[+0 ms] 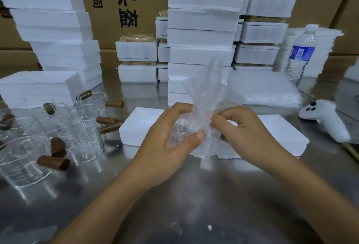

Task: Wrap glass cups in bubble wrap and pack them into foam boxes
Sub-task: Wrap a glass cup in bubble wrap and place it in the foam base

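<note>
While hovering over a foam box (272,133) at mid-table (194,195), a bundle of bubble wrap (206,88) is being held by both hands; its contents are showing only as a blur. Left hand (174,127): fingers curling round the bundle, thumb pressing its front. Right hand (242,125): thumb and forefinger pinching the gathered neck, with the loose end standing up. Glass cups (85,138) with brown handles (53,162) are standing left. Foam stacks (202,35) are rising behind. Bottle (300,55) and white controller (326,119) are sitting right.
</note>
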A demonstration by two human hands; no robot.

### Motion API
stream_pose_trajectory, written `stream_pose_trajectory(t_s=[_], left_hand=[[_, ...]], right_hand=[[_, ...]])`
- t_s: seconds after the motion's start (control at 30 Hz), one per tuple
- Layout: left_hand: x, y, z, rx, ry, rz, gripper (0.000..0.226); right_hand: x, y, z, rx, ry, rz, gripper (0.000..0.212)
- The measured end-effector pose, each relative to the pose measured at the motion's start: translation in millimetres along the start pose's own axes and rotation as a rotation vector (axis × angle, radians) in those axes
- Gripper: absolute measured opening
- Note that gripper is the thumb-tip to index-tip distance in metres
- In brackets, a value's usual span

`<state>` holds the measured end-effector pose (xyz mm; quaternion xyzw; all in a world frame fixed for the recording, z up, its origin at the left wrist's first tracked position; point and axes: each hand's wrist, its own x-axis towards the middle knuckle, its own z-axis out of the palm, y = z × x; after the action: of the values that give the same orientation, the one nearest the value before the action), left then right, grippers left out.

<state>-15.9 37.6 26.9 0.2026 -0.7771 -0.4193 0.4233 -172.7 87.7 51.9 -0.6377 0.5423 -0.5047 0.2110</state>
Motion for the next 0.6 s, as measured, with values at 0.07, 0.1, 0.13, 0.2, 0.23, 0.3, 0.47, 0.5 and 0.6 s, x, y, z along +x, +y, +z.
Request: stream_pose_trajectory(t_s=[0.07, 0.1, 0.13, 0.2, 0.23, 0.3, 0.47, 0.5, 0.6], left_hand=[[0.2, -0.4, -0.5, 0.047, 0.001, -0.019, 0.036], [0.1, -1.4, -0.7, 0.071, 0.005, -0.023, 0.034], [-0.1, -2.5, -0.9, 0.095, 0.014, -0.022, 0.029], [-0.6, -3.9, -1.3, 0.166, 0.043, -0.005, 0.022], [-0.8, -4.2, -1.3, 0.202, 0.051, 0.004, 0.020], [-1.8, -4.1, -1.2, 0.249, 0.048, 0.017, 0.022], [-4.1, -1.0, -0.8, 0.196, 0.066, 0.045, 0.048], [-4.5, -0.1, -0.6, 0.196, 0.069, 0.062, 0.053], [-4.7, 0.9, -0.1, 0.236, 0.061, 0.090, 0.054]], right_hand=[[0.1, 1.1, -0.4, 0.023, 0.073, 0.041, 0.022], [-0.2, 1.2, -0.6, 0.030, 0.101, 0.051, 0.018], [-0.2, 1.4, -0.7, 0.037, 0.126, 0.049, 0.013], [-0.5, 1.7, 0.2, 0.063, 0.175, 0.050, 0.025], [-0.4, 2.3, 0.8, 0.069, 0.191, 0.050, 0.032], [0.1, 1.7, 1.6, 0.048, 0.200, 0.017, 0.041], [1.0, 0.3, -1.6, 0.034, 0.154, -0.042, 0.021], [1.2, 1.6, -2.3, 0.023, 0.123, -0.025, 0.018], [1.2, 4.8, -1.9, -0.040, 0.055, -0.024, 0.014]])
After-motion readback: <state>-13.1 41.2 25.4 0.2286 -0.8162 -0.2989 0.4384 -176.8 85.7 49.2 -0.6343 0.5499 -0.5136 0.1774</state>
